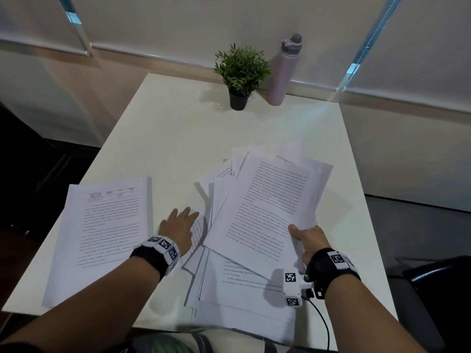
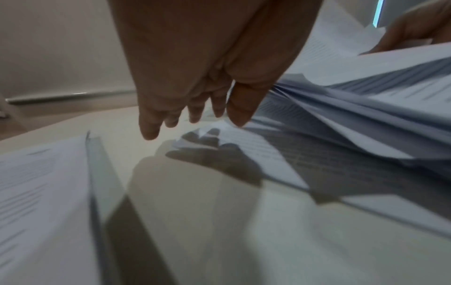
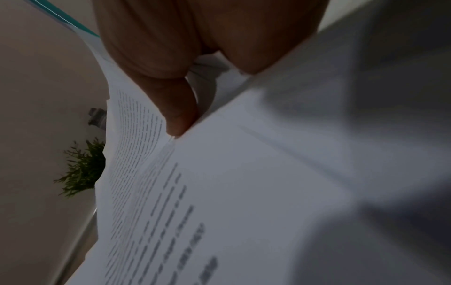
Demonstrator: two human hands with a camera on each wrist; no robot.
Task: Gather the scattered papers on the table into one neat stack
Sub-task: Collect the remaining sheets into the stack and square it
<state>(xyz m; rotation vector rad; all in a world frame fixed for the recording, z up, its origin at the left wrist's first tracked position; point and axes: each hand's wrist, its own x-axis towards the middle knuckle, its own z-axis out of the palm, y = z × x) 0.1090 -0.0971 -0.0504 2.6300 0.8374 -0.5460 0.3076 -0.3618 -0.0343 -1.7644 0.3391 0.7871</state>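
A fanned bundle of printed papers (image 1: 270,200) is lifted at a slant over the table's middle. My right hand (image 1: 305,240) grips its near right corner, thumb on top; the right wrist view shows the thumb (image 3: 180,115) pressing the top sheet (image 3: 244,192). More loose sheets (image 1: 242,284) lie flat under it near the front edge. A separate stack of papers (image 1: 107,230) rests at the left. My left hand (image 1: 179,225) hovers between the two, fingers straight (image 2: 195,108), holding nothing, close to the bundle's left edge (image 2: 341,115).
The white table (image 1: 178,128) carries a small potted plant (image 1: 240,72) and a lilac water bottle (image 1: 283,70) at its far edge by the wall. A dark chair (image 1: 433,276) stands to the right.
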